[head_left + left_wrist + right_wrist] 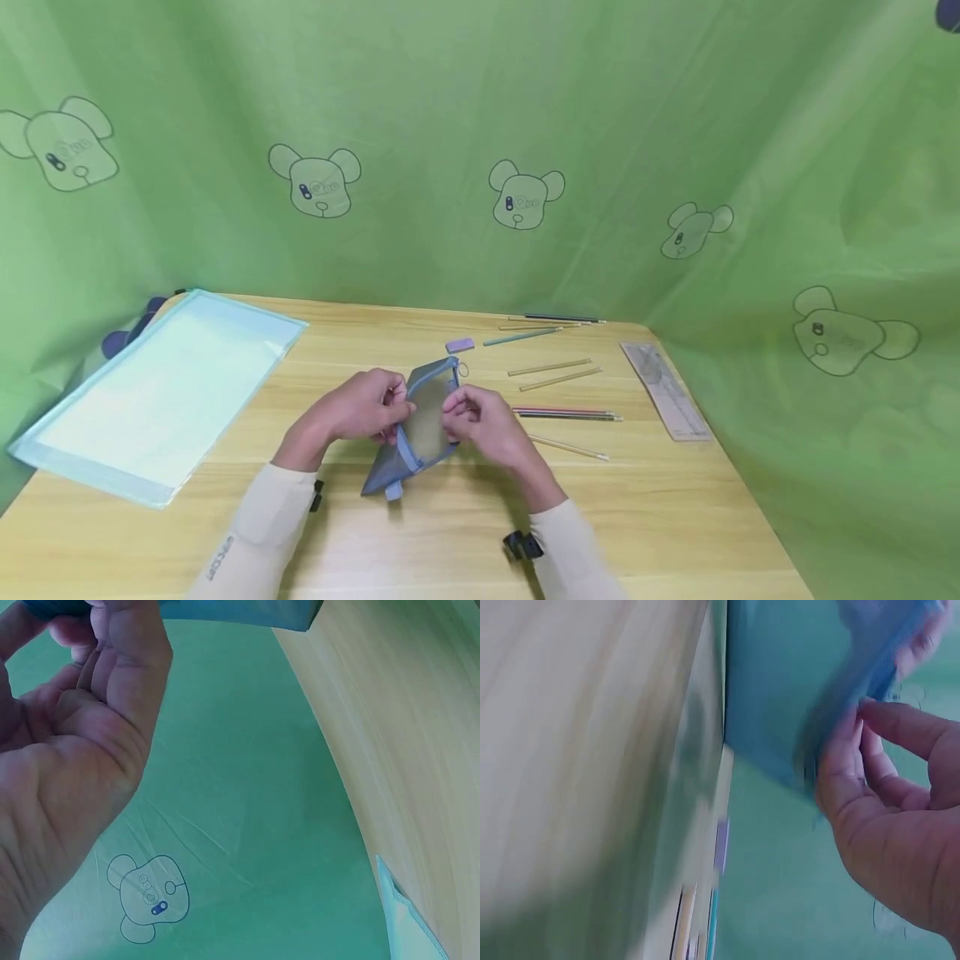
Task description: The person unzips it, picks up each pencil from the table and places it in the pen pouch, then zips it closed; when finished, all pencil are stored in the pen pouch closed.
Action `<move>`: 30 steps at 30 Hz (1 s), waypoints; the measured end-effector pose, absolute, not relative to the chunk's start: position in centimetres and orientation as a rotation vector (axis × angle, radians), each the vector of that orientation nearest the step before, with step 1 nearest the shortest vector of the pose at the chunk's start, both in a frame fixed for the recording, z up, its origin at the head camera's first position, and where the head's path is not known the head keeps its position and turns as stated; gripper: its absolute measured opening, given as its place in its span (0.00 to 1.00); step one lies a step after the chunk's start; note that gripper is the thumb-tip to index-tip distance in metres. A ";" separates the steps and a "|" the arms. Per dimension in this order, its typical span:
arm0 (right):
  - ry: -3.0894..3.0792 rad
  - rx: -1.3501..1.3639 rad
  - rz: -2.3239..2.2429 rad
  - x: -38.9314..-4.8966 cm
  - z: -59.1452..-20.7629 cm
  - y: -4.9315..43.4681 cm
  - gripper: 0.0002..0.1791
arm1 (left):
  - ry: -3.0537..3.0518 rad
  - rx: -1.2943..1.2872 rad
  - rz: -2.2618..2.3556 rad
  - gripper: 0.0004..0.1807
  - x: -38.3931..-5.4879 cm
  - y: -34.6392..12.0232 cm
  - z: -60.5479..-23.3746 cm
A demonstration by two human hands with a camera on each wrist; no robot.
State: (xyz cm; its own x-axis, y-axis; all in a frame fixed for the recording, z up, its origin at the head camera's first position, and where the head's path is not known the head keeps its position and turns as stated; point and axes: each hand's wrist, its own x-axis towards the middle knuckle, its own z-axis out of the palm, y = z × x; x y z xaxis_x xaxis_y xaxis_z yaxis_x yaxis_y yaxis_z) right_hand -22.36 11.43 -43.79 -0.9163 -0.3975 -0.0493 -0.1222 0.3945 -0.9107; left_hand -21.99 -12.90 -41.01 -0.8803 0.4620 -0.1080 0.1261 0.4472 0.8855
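In the head view a blue-grey zippered pencil pouch (pixel 390 468) is held tilted above the table, its mouth spread wide between both hands. My left hand (pixel 360 408) pinches one edge of the mouth. Opposite it, my right hand (pixel 480 421) pinches the other edge between thumb and fingers. The right wrist view shows the pouch's thin blue side (pixel 772 697) hanging from those fingertips. At the top of the left wrist view, a strip of the pouch (pixel 240 611) extends past my curled fingers. A small ring hangs by the pouch's far corner.
Right of the pouch lie several pencils, among them a teal pencil (pixel 522 337) and a plain wooden pencil (pixel 561 379). A purple eraser (pixel 460 345) sits behind the pouch. A ruler (pixel 663 392) lies near the right edge, a clear teal-edged folder (pixel 165 392) at left. Green curtain (pixel 420 100) surrounds the table.
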 end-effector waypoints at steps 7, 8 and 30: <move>2.626 -0.507 -1.230 -21.9 -44.4 17.9 0.10 | 2.374 0.485 1.374 0.18 -22.0 -12.9 -41.1; 2.669 -0.481 -1.174 -21.7 -44.4 18.6 0.10 | 2.373 0.485 1.373 0.18 -22.0 -12.9 -41.1; 2.861 -0.358 -0.610 -19.3 -45.7 22.9 0.17 | 2.415 0.496 1.320 0.16 -21.8 -12.9 -40.8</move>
